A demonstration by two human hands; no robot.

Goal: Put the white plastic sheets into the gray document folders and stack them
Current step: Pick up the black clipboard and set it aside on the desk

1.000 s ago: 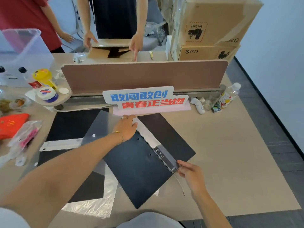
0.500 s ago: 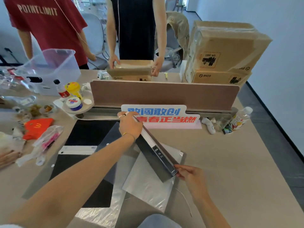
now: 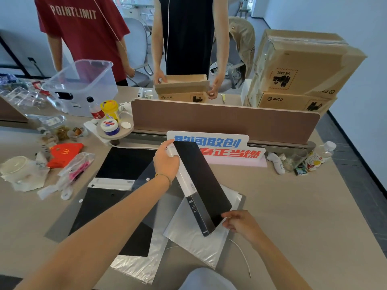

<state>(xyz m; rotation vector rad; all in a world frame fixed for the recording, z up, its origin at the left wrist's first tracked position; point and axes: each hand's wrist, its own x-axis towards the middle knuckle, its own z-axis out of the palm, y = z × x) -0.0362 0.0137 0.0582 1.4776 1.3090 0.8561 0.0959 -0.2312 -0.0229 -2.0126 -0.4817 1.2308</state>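
Closed dark gray folder (image 3: 201, 185) raised on edge above the desk (image 3: 293, 216), slanted from far-left to near-right, pale spine turned left. Left hand (image 3: 166, 161) at the far upper corner, fingers curled over the spine edge; right hand (image 3: 240, 223) at the near lower corner, fingertips (image 3: 227, 215) pinched on the cover. Directly below, a translucent white plastic sheet (image 3: 194, 233) flat on the desk. To the left, a second gray folder (image 3: 117, 185) lying open and flat, partly covered by another clear sheet (image 3: 138, 266). Behind, a blue-and-red lettered sign (image 3: 226, 146) against the brown divider (image 3: 226, 120)
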